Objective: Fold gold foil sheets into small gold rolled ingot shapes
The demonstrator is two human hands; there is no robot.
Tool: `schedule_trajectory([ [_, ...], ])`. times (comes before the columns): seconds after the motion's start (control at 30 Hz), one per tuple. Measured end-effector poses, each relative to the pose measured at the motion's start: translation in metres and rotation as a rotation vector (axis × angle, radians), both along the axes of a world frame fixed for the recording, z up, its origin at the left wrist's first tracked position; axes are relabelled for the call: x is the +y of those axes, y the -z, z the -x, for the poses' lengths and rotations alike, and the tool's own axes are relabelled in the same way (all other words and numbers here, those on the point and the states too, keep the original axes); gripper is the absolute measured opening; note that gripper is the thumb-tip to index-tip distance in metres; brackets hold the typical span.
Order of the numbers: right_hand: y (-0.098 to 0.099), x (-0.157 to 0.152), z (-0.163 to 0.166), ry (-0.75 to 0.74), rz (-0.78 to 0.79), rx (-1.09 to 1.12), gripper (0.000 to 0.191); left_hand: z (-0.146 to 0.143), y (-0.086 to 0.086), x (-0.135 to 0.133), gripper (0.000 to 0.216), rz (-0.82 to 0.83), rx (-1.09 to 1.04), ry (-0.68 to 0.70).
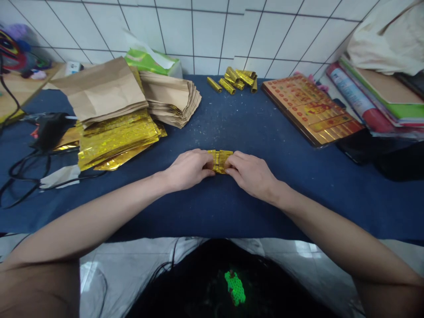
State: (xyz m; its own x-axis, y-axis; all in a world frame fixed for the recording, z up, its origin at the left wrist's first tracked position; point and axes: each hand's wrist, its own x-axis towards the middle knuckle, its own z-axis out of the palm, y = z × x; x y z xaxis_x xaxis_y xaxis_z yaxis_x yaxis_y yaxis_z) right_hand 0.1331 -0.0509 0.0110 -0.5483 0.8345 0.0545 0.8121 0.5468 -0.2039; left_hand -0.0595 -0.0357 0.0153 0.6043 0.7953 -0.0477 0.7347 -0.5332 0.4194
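Note:
A small folded piece of gold foil paper lies on the dark blue cloth of the table, right in front of me. My left hand pinches its left end with curled fingers. My right hand grips its right end the same way. The two hands nearly meet over the paper, and most of it is hidden under my fingers. A stack of flat gold foil sheets sits to the left. Several finished gold folded pieces lie in a pile at the back by the tiled wall.
Brown paper sheets are stacked at the back left, beside a green packet. A black glue gun with its cable lies at the left. A gold and red printed stack and books fill the right side.

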Motion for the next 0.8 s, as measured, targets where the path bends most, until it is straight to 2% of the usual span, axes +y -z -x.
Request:
schedule_trajectory([
  [0.1, 0.0006, 0.0004, -0.0006, -0.011, -0.009, 0.004, 0.010, 0.0001, 0.0018, 0.0009, 0.010, 0.008, -0.028, 0.000],
  [0.37, 0.0025, 0.0015, -0.0014, -0.020, -0.032, -0.003, 0.011, -0.0009, 0.0027, 0.0016, 0.017, -0.104, 0.029, 0.109],
  [0.8, -0.0012, 0.0028, -0.0004, -0.006, 0.017, -0.028, 0.010, -0.0042, 0.0009, 0.0018, 0.007, -0.093, 0.085, -0.006],
])
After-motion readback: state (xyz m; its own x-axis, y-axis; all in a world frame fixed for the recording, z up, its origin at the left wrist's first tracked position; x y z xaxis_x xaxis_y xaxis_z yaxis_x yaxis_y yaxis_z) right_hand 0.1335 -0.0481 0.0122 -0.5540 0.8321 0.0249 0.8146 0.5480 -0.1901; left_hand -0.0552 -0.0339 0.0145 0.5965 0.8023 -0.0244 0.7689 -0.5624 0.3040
